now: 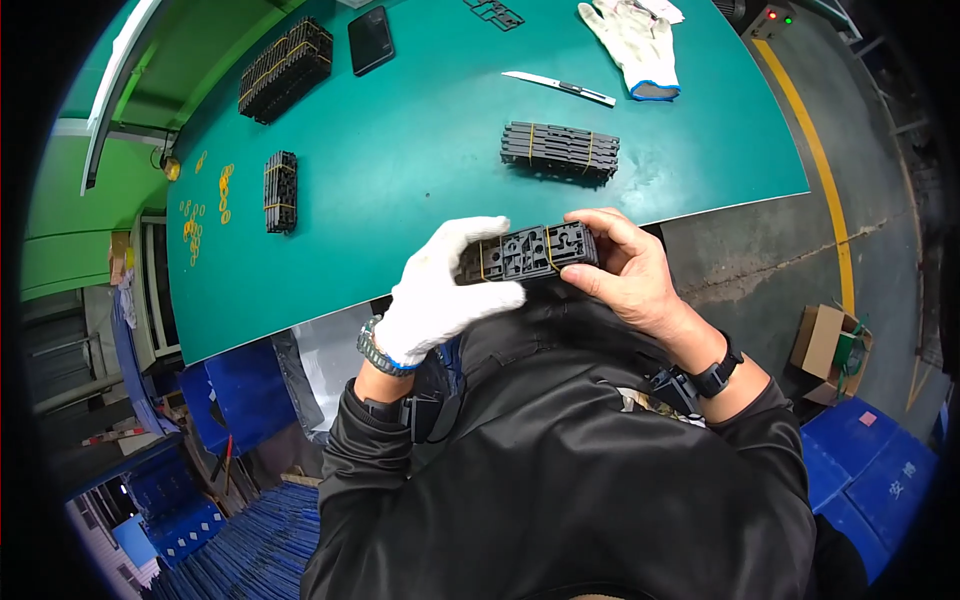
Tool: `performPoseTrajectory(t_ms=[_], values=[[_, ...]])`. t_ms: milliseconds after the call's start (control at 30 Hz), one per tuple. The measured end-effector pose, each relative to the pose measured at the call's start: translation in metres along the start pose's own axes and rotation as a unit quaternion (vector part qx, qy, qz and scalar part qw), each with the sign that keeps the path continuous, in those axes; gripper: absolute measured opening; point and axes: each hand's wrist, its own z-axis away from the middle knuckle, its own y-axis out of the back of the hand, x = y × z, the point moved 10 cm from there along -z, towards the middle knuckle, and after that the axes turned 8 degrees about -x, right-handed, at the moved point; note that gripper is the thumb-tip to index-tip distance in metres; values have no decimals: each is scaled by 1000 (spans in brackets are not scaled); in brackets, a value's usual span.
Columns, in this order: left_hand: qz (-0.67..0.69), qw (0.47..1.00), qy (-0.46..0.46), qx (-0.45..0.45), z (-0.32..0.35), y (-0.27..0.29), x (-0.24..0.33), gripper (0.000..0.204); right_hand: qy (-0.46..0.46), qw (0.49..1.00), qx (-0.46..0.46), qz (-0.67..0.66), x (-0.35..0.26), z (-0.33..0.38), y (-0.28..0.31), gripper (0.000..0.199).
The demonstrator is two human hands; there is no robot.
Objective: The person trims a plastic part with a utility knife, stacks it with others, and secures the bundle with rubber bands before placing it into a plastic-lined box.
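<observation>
Both hands hold one stack of black plastic parts [530, 251], bound by yellow rubber bands, just in front of the green table's near edge [300, 310]. My left hand [445, 290], in a white glove, grips the stack's left end. My right hand [625, 270] is bare and clamps the right end with thumb under and fingers over. Another banded stack [560, 150] lies on the table just beyond.
A small banded stack [281, 191] and a larger pile of black parts [286, 68] lie at the left. Loose yellow rubber bands [205, 205], a phone [371, 39], a utility knife [558, 87] and a white glove [635, 42] are on the table. Blue crates [865, 470] stand on the floor.
</observation>
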Motion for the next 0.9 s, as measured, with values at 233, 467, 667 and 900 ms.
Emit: performPoseTrajectory(t_ms=[233, 467, 667, 900], values=[[-248, 968, 36, -13, -10, -17, 18, 62, -23, 999, -29, 38, -2, -4, -7, 48], [-244, 969, 32, -7, -12, -25, 15, 61, -52, 998, -12, -25, 10, -3, -5, 48], [-227, 973, 33, 15, -11, -25, 5, 59, -66, 997, -17, -35, 12, -3, -4, 43], [23, 998, 13, 57, -9, -19, -21, 55, -49, 999, -22, 0, 10, -4, -2, 39]])
